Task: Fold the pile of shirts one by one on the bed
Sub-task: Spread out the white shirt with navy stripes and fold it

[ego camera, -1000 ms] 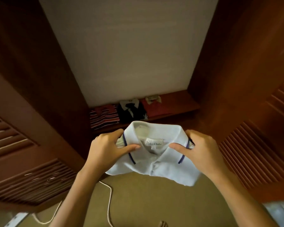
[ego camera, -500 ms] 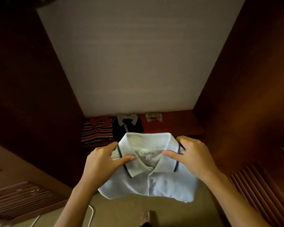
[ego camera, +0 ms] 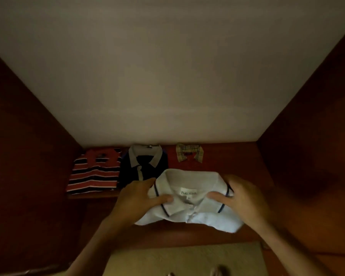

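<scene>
A folded white polo shirt (ego camera: 189,208) with dark-trimmed collar hangs between both hands in front of a wooden wardrobe shelf (ego camera: 227,162). My left hand (ego camera: 137,198) grips its left side, thumb on top of the collar. My right hand (ego camera: 241,198) grips the right side the same way. On the shelf lie three folded shirts: a red, white and dark striped one (ego camera: 94,172) at the left, a navy one with a grey collar (ego camera: 143,164) in the middle, a red one with a checked collar (ego camera: 189,156) at the right, partly hidden behind the white shirt.
Dark wooden wardrobe walls (ego camera: 28,156) stand at both sides, with a pale back panel (ego camera: 167,76) above the shelf. The shelf's right end is bare wood. A beige floor (ego camera: 187,259) shows below, with my toes at the bottom edge.
The white shirt and both hands have moved forward and up toward the shelf, now overlapping its front edge. The louvred doors have left the view. Both grips are unchanged.
</scene>
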The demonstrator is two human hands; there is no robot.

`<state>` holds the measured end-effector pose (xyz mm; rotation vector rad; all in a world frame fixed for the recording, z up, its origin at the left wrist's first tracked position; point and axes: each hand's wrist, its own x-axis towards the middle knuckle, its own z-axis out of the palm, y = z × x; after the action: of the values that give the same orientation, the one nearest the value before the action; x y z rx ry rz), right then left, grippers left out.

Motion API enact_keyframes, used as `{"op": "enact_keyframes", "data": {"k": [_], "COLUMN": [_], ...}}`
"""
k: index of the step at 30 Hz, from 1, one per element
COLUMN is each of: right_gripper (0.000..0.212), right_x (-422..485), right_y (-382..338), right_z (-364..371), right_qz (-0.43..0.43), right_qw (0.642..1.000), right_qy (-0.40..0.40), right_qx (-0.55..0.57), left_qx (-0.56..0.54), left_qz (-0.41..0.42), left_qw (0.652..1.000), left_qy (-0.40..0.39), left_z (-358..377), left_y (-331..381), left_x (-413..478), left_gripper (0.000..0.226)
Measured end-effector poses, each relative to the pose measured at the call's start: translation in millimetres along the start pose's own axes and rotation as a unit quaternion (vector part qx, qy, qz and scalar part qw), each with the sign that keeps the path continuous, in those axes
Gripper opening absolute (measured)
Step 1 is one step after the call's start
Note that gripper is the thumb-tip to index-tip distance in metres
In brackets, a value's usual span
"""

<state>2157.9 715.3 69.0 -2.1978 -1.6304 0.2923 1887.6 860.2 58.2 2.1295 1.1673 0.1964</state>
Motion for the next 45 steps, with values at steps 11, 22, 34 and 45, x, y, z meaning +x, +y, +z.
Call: {"op": "enact_keyframes", "data": {"k": [11, 22, 34, 45], "right_gripper": [0.058, 0.038, 0.059, 0.018], "right_x": [206, 289, 305, 234], "right_y": [192, 287, 276, 50], "right_z": [181, 352, 329, 83], "right_qz": [0.04, 0.135, 0.123, -0.087], "right_qw": [0.989, 0.972, 0.985, 0.945], "right_qy": [-0.071, 0.021, -0.123, -0.189], "right_qx": [0.123, 0.189, -0.01, 0.254], "left_qx": [0.001, 0.13, 0.333, -0.126], "left_qz": [-0.043, -0.089, -0.091, -0.047], "left_qw": [0.997, 0.983, 0.938, 0.987], "left_qy": [-0.059, 0.095, 0.012, 0.083], "left_z": [141, 275, 263, 33], "left_y": [-94, -196, -174, -10], "left_x": [289, 409, 406, 189], "left_gripper": [0.057, 0.05, 0.062, 0.028]}}
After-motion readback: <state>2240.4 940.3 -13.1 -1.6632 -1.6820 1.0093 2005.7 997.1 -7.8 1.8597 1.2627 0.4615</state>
